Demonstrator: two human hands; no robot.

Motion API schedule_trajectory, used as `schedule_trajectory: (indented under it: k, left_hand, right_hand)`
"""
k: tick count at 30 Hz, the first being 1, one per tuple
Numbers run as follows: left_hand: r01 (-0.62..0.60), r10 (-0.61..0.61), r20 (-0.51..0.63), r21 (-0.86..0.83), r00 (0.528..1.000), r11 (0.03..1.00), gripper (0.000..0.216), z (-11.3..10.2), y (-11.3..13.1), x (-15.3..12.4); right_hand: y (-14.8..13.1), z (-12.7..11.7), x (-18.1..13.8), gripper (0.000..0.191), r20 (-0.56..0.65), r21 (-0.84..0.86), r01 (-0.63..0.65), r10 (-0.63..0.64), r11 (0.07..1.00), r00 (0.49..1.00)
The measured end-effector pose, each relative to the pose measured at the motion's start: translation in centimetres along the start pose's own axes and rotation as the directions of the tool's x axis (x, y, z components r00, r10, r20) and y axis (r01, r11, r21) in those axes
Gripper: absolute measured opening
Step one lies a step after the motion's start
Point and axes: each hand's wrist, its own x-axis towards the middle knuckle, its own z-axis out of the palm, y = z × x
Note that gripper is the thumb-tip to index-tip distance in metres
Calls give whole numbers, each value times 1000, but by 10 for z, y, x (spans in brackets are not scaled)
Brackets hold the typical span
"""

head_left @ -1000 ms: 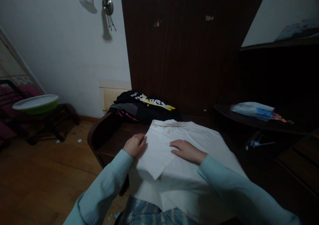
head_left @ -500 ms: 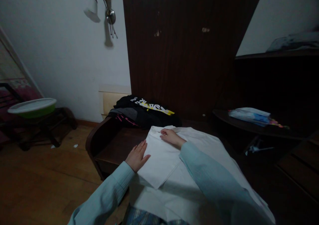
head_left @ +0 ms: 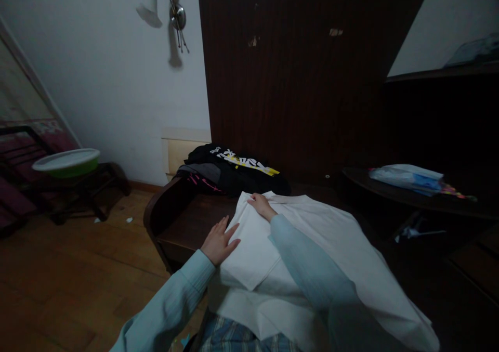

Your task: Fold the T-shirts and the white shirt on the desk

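A white shirt (head_left: 323, 227) is spread over the dark wooden seat and down over my lap, with one part folded over itself so that a pointed corner faces me. My left hand (head_left: 219, 242) lies at the shirt's left edge, its fingers spread and the thumb apart. Near the far left corner my right hand (head_left: 262, 206) pinches the shirt's cloth, fingers curled together at the edge. Behind the shirt lies a heap of black clothes (head_left: 234, 172) with white, yellow and pink print.
The wooden seat (head_left: 187, 219) has a curved left arm and a tall dark back panel (head_left: 296, 92). A plastic packet (head_left: 407, 179) lies on a shelf at right. To the left, a green basin (head_left: 74, 167) rests on a low chair. A lamp (head_left: 150, 6) hangs on the wall.
My right hand has shifted slightly toward the corner and closed on the cloth, which now bunches there. My left hand's fingers have spread and lifted a little. The camera view has turned slightly left.
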Motion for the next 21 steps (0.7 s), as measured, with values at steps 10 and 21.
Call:
schedule_trajectory:
  k: [10, 21]
  left_hand:
    - [190, -124, 147, -628, 981, 755, 47, -17, -35, 41]
    - [342, -315, 141, -274, 939, 899, 14, -16, -18, 76]
  right_hand:
    - [5, 6, -1, 5, -44, 79, -3, 7, 997, 999]
    - [1, -11, -7, 7, -36, 90, 17, -14, 996, 999]
